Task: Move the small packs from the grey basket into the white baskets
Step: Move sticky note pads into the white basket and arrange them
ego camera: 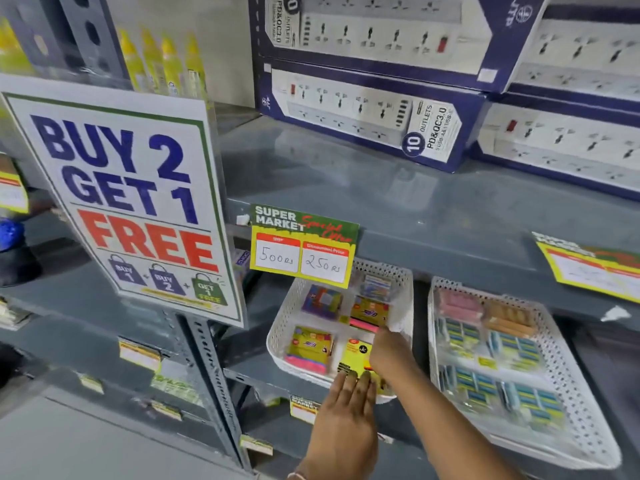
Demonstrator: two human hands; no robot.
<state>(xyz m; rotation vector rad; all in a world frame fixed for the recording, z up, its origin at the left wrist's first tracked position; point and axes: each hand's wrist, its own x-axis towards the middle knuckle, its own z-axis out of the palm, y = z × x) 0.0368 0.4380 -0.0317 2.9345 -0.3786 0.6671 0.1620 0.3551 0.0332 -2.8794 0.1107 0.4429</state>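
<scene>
Both white baskets — left white basket (pixel 284 327) and right white basket (pixel 571 386) — already hold small packs; the grey basket is out of view. The right hand (pixel 389 348) reaches into the left one, its grip hidden — I cannot tell. The left hand (pixel 346 407) lies flat, holding nothing, at the rim.

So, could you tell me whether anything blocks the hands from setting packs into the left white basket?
Nothing visible does: both hands are already at the basket, which sits open-topped on the shelf.

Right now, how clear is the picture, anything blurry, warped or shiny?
Head view: the wide lens bends the shelf edge and tilts the power strip boxes; the yellow bottles at top left and the right white basket are soft; soft glare lies on the shelf top; the sale sign and price tag read sharply.
</scene>
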